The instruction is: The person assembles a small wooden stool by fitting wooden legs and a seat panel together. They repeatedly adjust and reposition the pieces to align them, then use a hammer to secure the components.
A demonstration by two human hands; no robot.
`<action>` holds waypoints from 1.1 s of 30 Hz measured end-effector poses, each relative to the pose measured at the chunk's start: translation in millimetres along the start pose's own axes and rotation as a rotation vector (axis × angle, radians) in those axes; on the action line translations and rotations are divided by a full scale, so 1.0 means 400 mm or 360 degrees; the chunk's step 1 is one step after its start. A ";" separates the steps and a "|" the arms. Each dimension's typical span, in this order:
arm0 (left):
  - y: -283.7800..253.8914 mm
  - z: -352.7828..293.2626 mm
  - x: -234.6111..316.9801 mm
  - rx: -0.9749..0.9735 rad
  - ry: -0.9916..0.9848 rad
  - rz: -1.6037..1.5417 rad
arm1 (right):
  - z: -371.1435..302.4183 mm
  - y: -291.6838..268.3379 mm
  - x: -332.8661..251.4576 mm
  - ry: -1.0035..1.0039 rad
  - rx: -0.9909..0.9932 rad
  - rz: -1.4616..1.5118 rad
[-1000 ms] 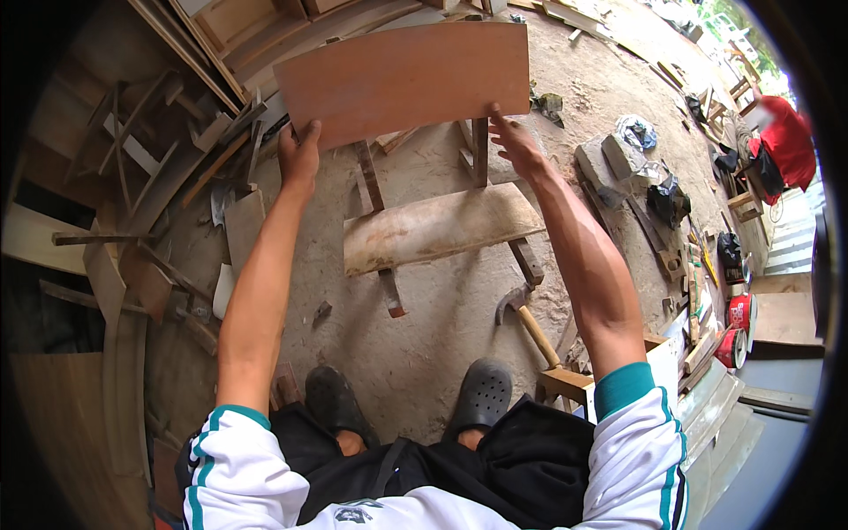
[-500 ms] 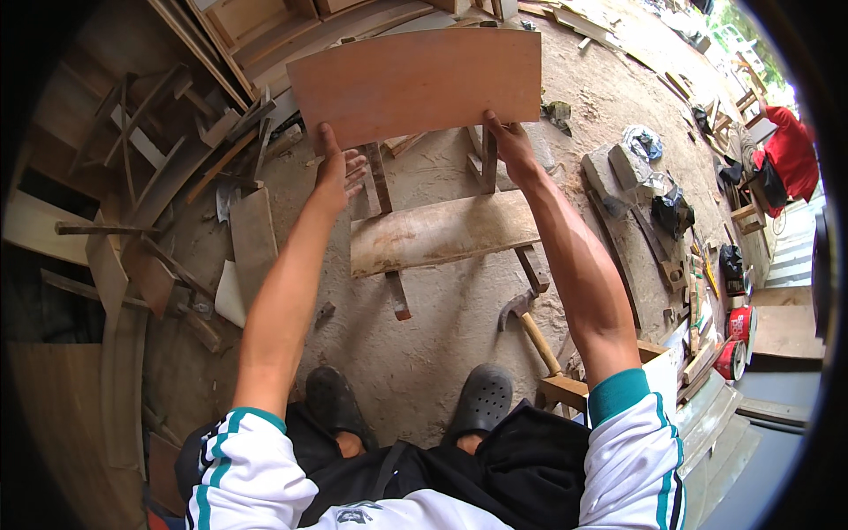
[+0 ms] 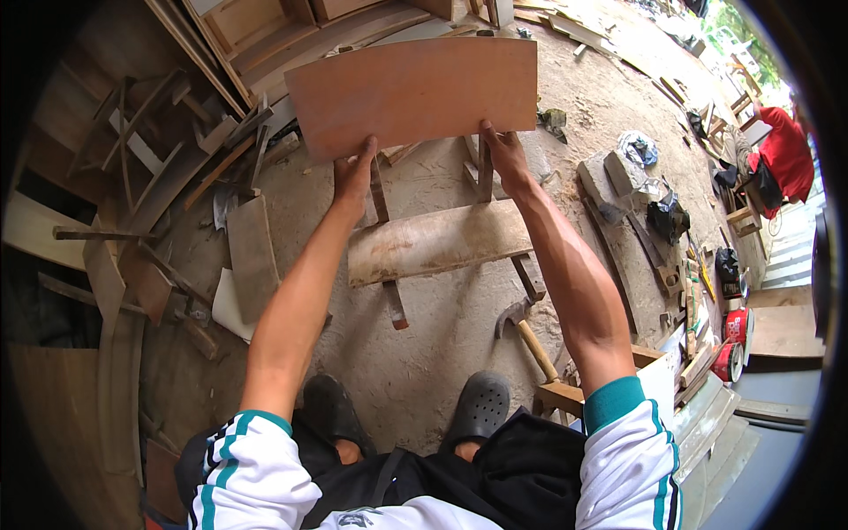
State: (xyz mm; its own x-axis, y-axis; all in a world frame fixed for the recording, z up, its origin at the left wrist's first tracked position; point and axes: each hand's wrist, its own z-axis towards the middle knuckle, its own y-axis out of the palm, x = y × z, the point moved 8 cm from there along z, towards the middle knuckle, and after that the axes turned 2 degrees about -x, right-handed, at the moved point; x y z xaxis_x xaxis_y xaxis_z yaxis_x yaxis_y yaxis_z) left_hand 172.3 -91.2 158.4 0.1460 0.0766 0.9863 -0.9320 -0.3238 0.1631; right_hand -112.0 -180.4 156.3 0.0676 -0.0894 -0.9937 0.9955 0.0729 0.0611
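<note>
Your left hand (image 3: 353, 173) and right hand (image 3: 505, 150) both clamped on the near edge of a reddish-brown plywood panel (image 3: 415, 91), held up over a rough wooden bench (image 3: 433, 240), hammer (image 3: 528, 331) on the dirt floor (image 3: 424, 362) near right, scrap wood (image 3: 177, 168) piled left

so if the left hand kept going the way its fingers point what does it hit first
The left hand already grips the lower edge of the plywood panel, so it meets that panel at once. Beyond it probably lie the stacked boards, though depth is unclear.
</note>
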 end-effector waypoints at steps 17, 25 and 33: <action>-0.007 0.004 0.027 0.0054 0.0226 -0.0095 | -0.001 0.021 -0.035 -0.0051 -0.0090 0.0142; -0.009 0.020 -0.010 0.0103 0.0104 -0.0157 | 0.006 0.007 -0.011 0.0110 0.0012 0.0088; -0.006 0.024 -0.025 0.0223 0.0191 0.0051 | -0.019 0.009 -0.017 0.0174 0.0178 -0.0106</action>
State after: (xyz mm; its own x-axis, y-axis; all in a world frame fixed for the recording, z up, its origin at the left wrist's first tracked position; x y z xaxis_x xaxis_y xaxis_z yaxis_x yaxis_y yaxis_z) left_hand 176.4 -100.4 148.2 0.0689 0.1732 0.9825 -0.8788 -0.4556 0.1419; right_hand -109.3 -172.1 162.6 -0.0006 0.0187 -0.9998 0.9992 -0.0409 -0.0013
